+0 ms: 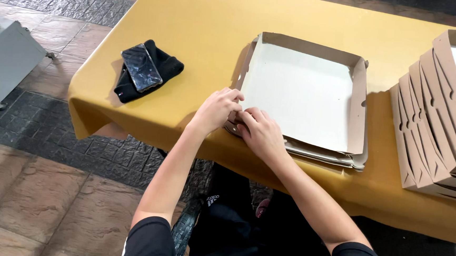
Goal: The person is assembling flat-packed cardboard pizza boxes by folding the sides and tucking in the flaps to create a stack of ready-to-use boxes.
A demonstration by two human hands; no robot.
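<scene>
A flat cardboard box [304,93] lies open on the yellow table, white inside, brown at the walls. More folded brown boxes [439,120] lean in a row at the right. A dark phone [141,67] with a black screen lies at the left.

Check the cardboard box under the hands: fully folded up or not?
Not fully. The cardboard box has its far and side walls raised, but the left hand and right hand pinch the near-left corner.

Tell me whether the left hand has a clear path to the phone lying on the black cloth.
Probably yes. The left hand is at the near corner of the cardboard box, and only bare yellow table lies between it and the phone on the black cloth. Nothing blocks the way.
</scene>
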